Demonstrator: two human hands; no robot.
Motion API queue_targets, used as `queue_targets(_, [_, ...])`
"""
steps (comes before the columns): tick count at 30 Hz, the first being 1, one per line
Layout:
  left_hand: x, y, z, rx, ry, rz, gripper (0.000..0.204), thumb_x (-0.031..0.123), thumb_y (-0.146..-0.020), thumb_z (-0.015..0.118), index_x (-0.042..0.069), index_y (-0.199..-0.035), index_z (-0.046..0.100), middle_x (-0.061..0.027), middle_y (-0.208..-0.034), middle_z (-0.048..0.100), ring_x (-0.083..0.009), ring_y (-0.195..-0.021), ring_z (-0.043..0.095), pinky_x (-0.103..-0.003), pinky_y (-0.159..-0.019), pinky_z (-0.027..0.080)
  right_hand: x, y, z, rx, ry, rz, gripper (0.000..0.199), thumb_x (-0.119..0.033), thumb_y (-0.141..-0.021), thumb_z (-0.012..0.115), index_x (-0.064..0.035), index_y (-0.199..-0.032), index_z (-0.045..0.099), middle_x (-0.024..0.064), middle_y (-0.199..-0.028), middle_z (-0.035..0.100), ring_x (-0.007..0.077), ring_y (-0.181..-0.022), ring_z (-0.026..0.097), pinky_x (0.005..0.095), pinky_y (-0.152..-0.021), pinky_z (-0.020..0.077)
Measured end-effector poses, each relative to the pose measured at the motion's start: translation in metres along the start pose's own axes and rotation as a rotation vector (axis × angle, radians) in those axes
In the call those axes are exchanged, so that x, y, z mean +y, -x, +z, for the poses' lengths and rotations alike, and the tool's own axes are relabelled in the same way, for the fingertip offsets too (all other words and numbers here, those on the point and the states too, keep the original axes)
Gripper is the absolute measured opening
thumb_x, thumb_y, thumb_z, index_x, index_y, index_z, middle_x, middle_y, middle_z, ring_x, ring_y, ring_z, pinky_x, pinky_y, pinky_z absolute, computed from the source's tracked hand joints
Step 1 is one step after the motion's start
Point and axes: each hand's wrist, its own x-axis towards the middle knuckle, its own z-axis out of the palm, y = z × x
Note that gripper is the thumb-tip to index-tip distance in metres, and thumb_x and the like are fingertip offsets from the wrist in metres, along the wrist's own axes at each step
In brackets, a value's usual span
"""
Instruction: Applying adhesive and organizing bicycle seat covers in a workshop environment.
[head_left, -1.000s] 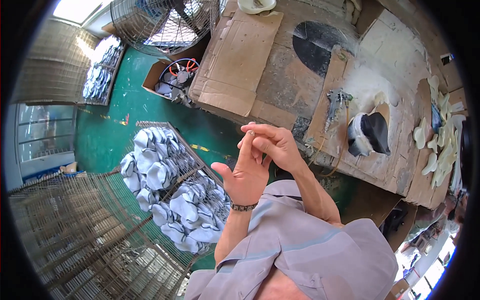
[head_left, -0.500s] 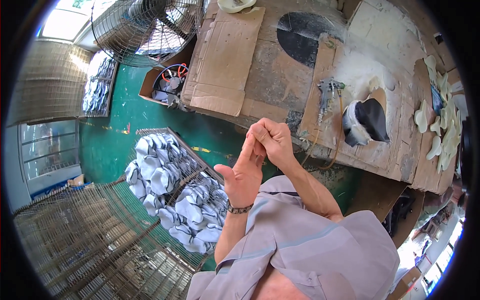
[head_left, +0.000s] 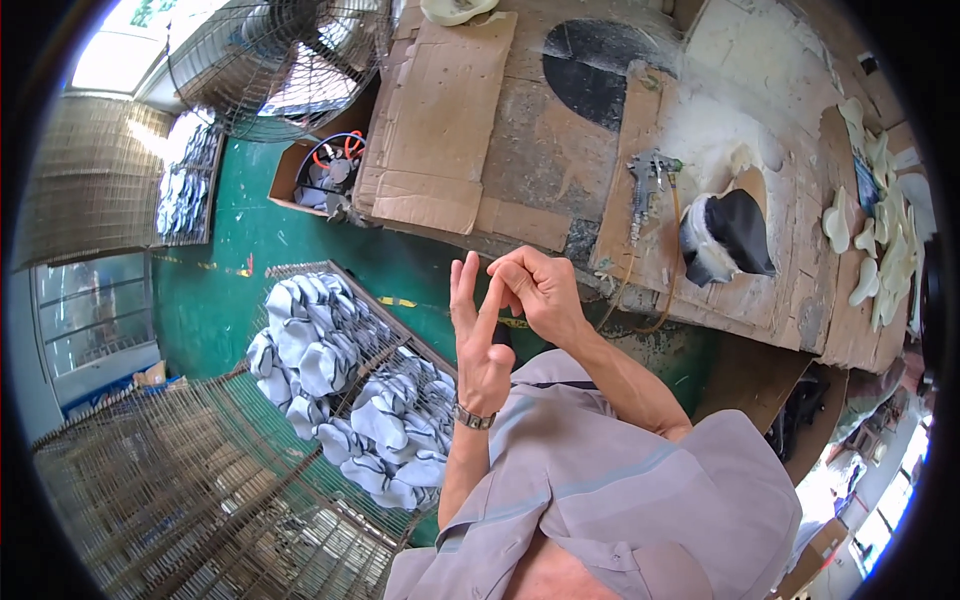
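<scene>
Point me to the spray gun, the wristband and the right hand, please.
Spray gun (head_left: 645, 178), head view: on its metal body.
Wristband (head_left: 474, 418), head view: middle of its band.
Right hand (head_left: 547, 298), head view: back of the hand.

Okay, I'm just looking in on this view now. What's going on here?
A person's right hand is pinching at a finger of their own left hand, with no tool visible in either. A spray gun lies on the worktable with its hose attached, beside a black curved piece with a whitish edge. To the left, pale pieces with dark edges lie heaped on a rack.
</scene>
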Motion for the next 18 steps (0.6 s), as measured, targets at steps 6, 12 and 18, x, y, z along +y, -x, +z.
queue_targets(6, [0.023, 0.012, -0.005, 0.025, -0.192, 0.211, 0.085, 0.071, -0.099, 0.04, 0.0, -0.141, 0.059, -0.0269, -0.154, 0.043, -0.048, -0.146, 0.036, -0.056, -0.119, 0.028, 0.047, -0.02, -0.049, 0.401, -0.614, 0.196, 0.03, -0.026, -0.108, 0.054, -0.0028, -0.093, 0.063, 0.0001, -0.062, 0.056, 0.0096, -0.048, 0.051, 0.0257, -0.044, 0.0428])
queue_targets(12, [-0.015, 0.037, -0.017, 0.064, -0.128, 0.056, 0.078, 0.064, -0.104, 0.036, 0.0, -0.142, 0.058, -0.0232, -0.15, 0.051, -0.0423, -0.142, 0.044, -0.053, -0.117, 0.033, 0.098, 0.002, -0.179, 0.414, -0.486, 0.279, 0.048, -0.04, -0.109, 0.049, -0.0008, -0.135, 0.057, 0.0158, -0.116, 0.07, 0.0182, -0.088, 0.066, 0.0286, -0.059, 0.0542])
queue_targets(18, [-0.034, 0.04, -0.018, 0.082, -0.074, -0.073, 0.078, 0.064, -0.105, 0.035, -0.001, -0.145, 0.053, -0.0217, -0.151, 0.049, -0.0375, -0.141, 0.047, -0.049, -0.114, 0.039, 0.094, 0.032, -0.195, 0.288, -0.645, 0.271, 0.086, -0.069, -0.103, 0.033, -0.004, -0.16, 0.028, 0.0167, -0.129, 0.065, 0.0184, -0.093, 0.065, 0.0305, -0.061, 0.0551])
